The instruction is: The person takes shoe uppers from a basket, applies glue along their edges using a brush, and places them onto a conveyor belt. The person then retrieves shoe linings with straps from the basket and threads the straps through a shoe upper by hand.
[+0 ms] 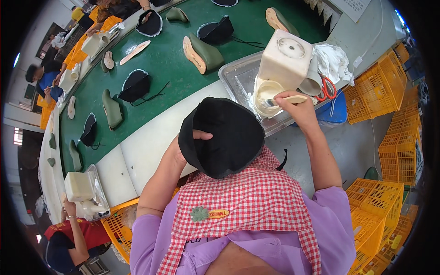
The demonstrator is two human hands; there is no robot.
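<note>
White paper sign (350, 7) at top right

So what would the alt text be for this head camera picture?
A person's left hand holds a black shoe upper while the right hand dips a wooden-handled brush into a cream glue pot beside a green conveyor.

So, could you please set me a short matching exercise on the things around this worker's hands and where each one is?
Things:
1. black upper
2. brush
3. scissors
4. green last

Places:
A. on the green belt
B. in the right hand, tip in the glue pot
C. held by the left hand over the apron
D. in the clear tray, beside the white cloth

Pairs: 1-C, 2-B, 3-D, 4-A
</note>
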